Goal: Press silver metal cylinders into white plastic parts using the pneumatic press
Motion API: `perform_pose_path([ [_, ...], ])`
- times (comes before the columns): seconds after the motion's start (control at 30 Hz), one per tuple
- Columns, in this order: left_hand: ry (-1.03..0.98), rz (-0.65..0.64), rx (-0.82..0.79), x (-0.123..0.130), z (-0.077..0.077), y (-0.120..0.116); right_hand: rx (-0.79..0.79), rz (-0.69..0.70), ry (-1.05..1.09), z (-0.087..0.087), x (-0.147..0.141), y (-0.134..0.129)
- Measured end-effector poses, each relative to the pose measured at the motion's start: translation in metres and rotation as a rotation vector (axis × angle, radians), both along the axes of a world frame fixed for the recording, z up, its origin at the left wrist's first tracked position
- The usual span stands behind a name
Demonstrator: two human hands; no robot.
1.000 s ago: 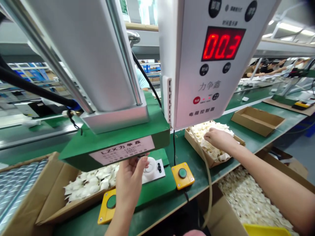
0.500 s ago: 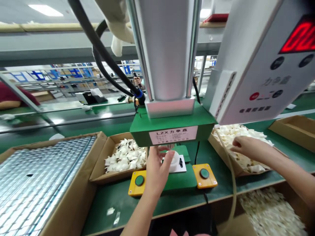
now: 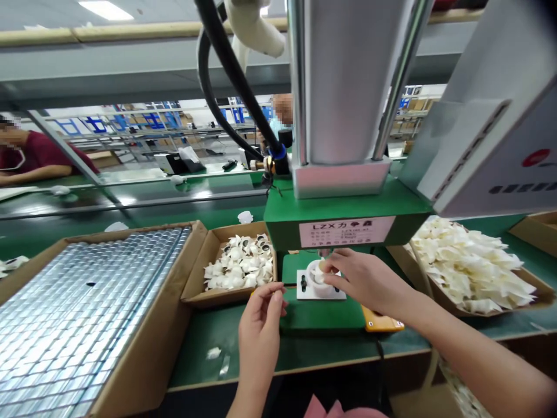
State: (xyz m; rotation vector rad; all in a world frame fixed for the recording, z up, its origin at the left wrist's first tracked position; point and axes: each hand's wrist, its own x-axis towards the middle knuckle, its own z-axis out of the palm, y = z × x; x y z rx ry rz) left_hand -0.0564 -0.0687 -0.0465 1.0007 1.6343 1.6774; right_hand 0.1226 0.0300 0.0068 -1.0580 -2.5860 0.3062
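Observation:
In the head view, my right hand (image 3: 372, 284) reaches under the press head (image 3: 282, 232). Its thumb and fingers pinch a small white plastic part (image 3: 319, 271) at the round white fixture (image 3: 315, 285), which stands on a white plate. My left hand (image 3: 260, 325) hovers to the left of the fixture, in front of a box of white parts. Its thumb and index finger are closed together; whether a small thing lies between them is hidden. The fixture's right side is partly covered by my right hand.
A carton (image 3: 148, 348) of shiny metal cylinders stands at the left. Beside it is a box (image 3: 198, 270) of white parts with dark inserts. A larger box (image 3: 400, 267) of cream-white parts sits right of the press. A yellow button box (image 3: 383, 320) shows below my right forearm.
My right hand has come from the right-hand box to the fixture with a white part. My left hand has drawn back left from the fixture. The view has shifted.

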Motion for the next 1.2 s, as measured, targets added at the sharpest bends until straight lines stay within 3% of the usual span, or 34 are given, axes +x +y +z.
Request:
perform_pose_path([
  [0.2, -0.020, 0.033, -0.031, -0.009, -0.008, -0.009, 0.272, 0.261, -0.216, -0.009, 0.000, 0.014],
  [0.37, 0.001, 0.020, -0.055, -0.009, -0.010, -0.010, 0.203, 0.211, -0.245, 0.003, -0.010, 0.013],
  [0.47, 0.124, 0.001, -0.072, -0.014, -0.012, -0.010, 0.244, 0.267, -0.244, 0.002, -0.010, 0.012],
  [0.53, 0.325, -0.008, -0.061, -0.022, -0.016, -0.010, 0.238, 0.193, -0.156, -0.008, -0.001, 0.008],
  [0.67, 0.856, 0.072, -0.014, -0.044, -0.030, -0.016, 0.119, -0.149, 0.085, -0.045, 0.039, -0.012],
  [0.8, 1.146, 0.076, 0.000, -0.060, -0.048, -0.025, 0.181, -0.296, 0.107, -0.084, 0.082, -0.040],
  [0.87, 1.195, 0.052, 0.004, -0.063, -0.054, -0.028, 0.232, -0.292, 0.063, -0.095, 0.092, -0.051],
  [0.97, 1.199, 0.048, -0.020, -0.063, -0.058, -0.027, 0.275, -0.265, 0.018, -0.097, 0.092, -0.060],
  [1.1, 1.141, 0.046, -0.031, -0.064, -0.061, -0.024, 0.218, -0.272, -0.062, -0.090, 0.085, -0.060],
  [1.2, 1.024, 0.035, -0.022, -0.065, -0.063, -0.024, 0.135, -0.296, 0.004, -0.087, 0.086, -0.057],
])
